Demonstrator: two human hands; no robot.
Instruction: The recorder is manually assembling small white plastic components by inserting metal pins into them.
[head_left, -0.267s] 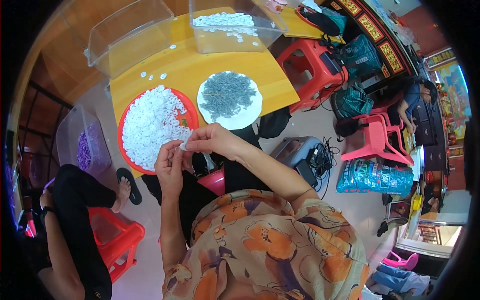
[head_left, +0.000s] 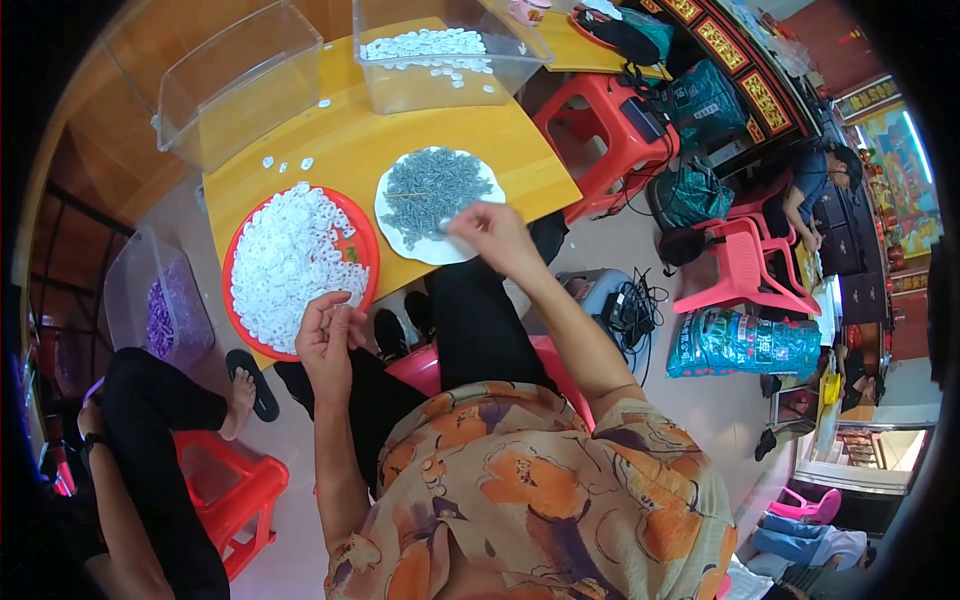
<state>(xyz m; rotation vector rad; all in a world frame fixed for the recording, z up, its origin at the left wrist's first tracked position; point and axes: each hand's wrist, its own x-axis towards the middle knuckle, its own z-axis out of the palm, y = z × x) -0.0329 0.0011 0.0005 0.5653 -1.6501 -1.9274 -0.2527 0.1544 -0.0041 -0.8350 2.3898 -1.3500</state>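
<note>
My left hand (head_left: pixel 330 335) is closed at the near right edge of a round red tray (head_left: pixel 368 262), fingers curled toward the thumb; whatever lies between them is hidden. Small white plastic pieces (head_left: pixel 285 265) with holes are heaped on that tray. Over the near right part of a scalloped white plate (head_left: pixel 430 250), my right hand (head_left: pixel 497 240) is slightly blurred, its fingertips pinched on what looks like a small white plastic piece (head_left: pixel 447 226). A pile of thin grey pins (head_left: pixel 430 190) covers the plate, with a thin brown stick lying across it.
Two clear plastic tubs stand at the yellow table's (head_left: pixel 540 165) far side; one tub (head_left: pixel 455 90) contains white pieces. A tub of purple pieces (head_left: pixel 170 310) is on the floor at left. Beside me sits another person (head_left: pixel 150 440). Red stools (head_left: pixel 610 140) and a teal sack (head_left: pixel 740 343) are at right.
My hands have parted. The right hand has moved right and away from me over the plate, with the small white piece at its fingertips; the left stays beside the red tray.
</note>
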